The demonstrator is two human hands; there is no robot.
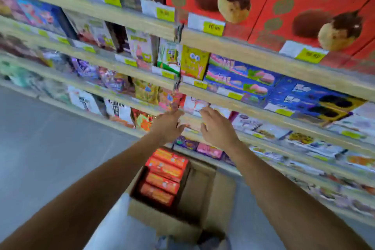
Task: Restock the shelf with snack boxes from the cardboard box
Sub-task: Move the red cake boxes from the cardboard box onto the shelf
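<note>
Your forearms reach over cardboard box [178, 221], half-full of orange snack boxes [164, 170]. Left hand [169, 126] and right hand [217, 128] spread, empty, at far shelf [253, 109], probably straightening stock.

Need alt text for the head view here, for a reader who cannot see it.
Two bare hands, the left hand and the right hand, reach with fingers open toward a crowded store shelf of colourful snack packs. Below them on the floor stands an open cardboard box, one side holding a row of orange snack boxes.
</note>
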